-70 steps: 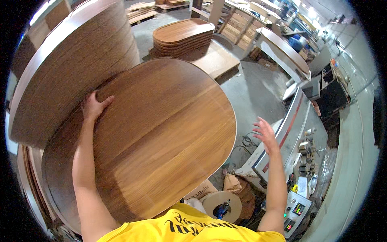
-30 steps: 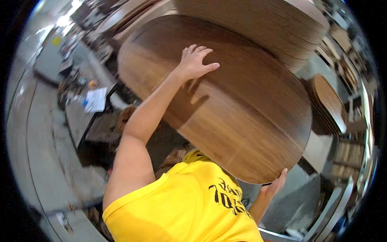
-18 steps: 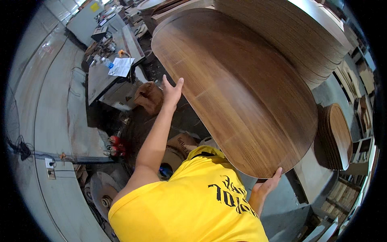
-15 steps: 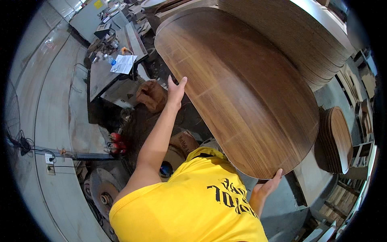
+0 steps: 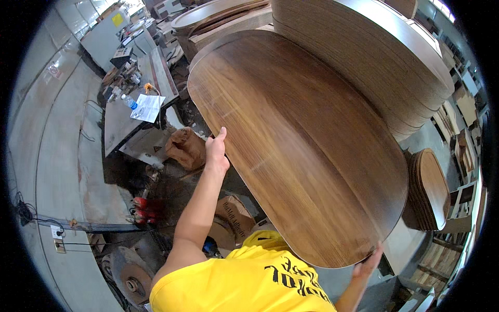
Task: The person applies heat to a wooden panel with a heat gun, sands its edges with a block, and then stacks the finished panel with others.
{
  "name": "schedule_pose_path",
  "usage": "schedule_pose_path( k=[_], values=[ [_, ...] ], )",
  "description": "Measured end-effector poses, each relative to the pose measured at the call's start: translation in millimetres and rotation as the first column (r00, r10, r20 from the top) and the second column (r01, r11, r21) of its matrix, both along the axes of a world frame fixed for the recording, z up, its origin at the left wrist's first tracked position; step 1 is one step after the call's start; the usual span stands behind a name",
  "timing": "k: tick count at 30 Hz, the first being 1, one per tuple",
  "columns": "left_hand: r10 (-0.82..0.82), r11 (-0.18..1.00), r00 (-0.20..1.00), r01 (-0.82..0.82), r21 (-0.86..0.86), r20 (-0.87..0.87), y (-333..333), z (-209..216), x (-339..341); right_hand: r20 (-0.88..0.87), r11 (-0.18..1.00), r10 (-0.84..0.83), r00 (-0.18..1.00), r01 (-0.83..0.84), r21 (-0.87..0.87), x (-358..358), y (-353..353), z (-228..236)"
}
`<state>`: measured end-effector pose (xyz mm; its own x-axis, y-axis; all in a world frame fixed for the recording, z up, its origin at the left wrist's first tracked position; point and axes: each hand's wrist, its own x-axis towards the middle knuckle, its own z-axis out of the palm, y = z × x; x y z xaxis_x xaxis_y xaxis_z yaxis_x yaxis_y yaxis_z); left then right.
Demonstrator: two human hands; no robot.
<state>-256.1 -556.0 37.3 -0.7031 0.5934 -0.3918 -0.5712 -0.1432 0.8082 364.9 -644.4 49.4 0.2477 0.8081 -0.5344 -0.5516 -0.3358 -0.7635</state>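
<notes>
A large tabletop panel (image 5: 306, 151) with rounded ends and brown wood grain lies in front of me, its long edge towards me. My left hand (image 5: 217, 149) is closed on its left edge, thumb on top and the other fingers hidden beneath. At the near right corner my right hand (image 5: 368, 263) grips the rounded rim, most of its fingers out of sight under the panel. Just past the panel's far side rises a tall stack of similar rounded boards (image 5: 358, 57). What bears the panel's weight underneath cannot be seen.
A smaller stack of rounded boards (image 5: 430, 190) stands at the right. On the left is a workbench (image 5: 122, 117) with a paper sheet (image 5: 148, 107) and a water bottle (image 5: 129, 102). A brown sack (image 5: 185, 148), red fire extinguishers (image 5: 146, 209) and a cardboard box (image 5: 234, 213) sit on the floor.
The panel sits lower in the picture, as does most of the room. My left hand shows lower beside the panel's edge; my right hand is further right around the corner. Both keep hold.
</notes>
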Motion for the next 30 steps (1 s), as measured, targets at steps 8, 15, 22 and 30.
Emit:
schedule_pose_path(
  k=[8,15,22,30],
  values=[
    [0.08,0.996,0.992,-0.076,-0.052,0.092,3,8,9,0.322,0.877,0.434,0.842,-0.477,0.064,118,234,-4],
    [0.131,0.991,0.983,-0.132,0.0,0.125,7,-3,9,0.598,0.853,0.491,0.634,-0.49,-0.181,94,347,-10],
    [0.219,0.975,0.972,-0.221,0.016,0.091,-4,3,37,0.678,0.924,0.329,0.658,-0.374,-0.085,88,346,12],
    [0.254,0.951,0.966,-0.257,0.169,0.037,-90,49,128,0.829,0.927,0.24,0.505,-0.373,-0.041,150,326,79]
  ],
)
